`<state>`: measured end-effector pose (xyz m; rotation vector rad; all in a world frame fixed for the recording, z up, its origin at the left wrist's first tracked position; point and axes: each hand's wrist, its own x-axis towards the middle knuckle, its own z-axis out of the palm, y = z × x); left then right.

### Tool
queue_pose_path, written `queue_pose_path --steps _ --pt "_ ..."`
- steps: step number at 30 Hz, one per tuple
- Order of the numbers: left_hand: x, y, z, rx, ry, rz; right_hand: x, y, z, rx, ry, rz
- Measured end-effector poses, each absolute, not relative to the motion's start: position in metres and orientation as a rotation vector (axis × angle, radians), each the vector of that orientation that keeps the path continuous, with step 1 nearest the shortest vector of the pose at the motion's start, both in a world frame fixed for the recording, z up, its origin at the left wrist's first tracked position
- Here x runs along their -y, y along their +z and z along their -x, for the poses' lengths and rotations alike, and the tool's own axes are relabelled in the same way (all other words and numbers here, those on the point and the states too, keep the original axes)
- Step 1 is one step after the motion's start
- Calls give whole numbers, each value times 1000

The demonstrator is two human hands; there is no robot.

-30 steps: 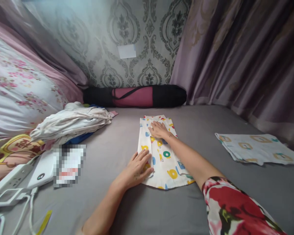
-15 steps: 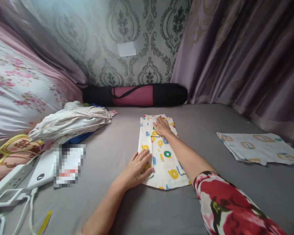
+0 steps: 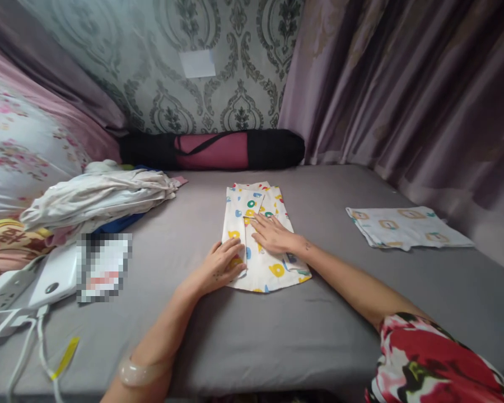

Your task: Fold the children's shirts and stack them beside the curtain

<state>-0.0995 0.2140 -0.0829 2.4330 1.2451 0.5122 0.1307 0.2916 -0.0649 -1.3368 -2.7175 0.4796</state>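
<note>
A white shirt (image 3: 258, 277) printed with yellow, green and blue figures lies folded lengthwise on the grey sheet (image 3: 302, 347), its sides turned in over the middle. On its lower left part my left hand (image 3: 223, 267) rests flat, fingers stretched out. My right hand (image 3: 273, 234) lies palm down across the shirt's middle with its fingers extended. Neither hand grips the cloth. Parts of the shirt are hidden beneath both hands.
A folded white printed cloth (image 3: 407, 226) lies to the right. At left are a heap of clothes (image 3: 105, 193), a white power bank (image 3: 56, 277), a power strip (image 3: 8, 291) with cables, and a yellow strip (image 3: 67, 357). A black and maroon bag (image 3: 212, 150) lies along the wall.
My right hand has slid from the shirt's top towards its middle. My left hand stays on the lower left part. The whole view has shifted.
</note>
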Motion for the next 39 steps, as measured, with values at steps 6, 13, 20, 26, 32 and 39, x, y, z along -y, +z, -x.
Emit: queue_pose_path --steps 6,13,20,26,32,39 --pt "-211 -63 93 -1113 605 -2396 -239 -52 -156 2834 739 1209" --pt "-209 -57 89 -1086 593 -2356 -227 -50 -169 2757 737 1293" --pt "-202 -43 93 -1043 391 -2269 -228 -20 -195 2843 911 1076" --pt "-198 -29 94 -1025 194 -2195 -228 2 -218 2891 937 1307" --pt "-198 -31 103 -970 215 -2171 -227 -5 -216 2951 988 1354" --pt "-198 -29 100 -920 280 -2200 -228 -7 -215 2941 892 1337"
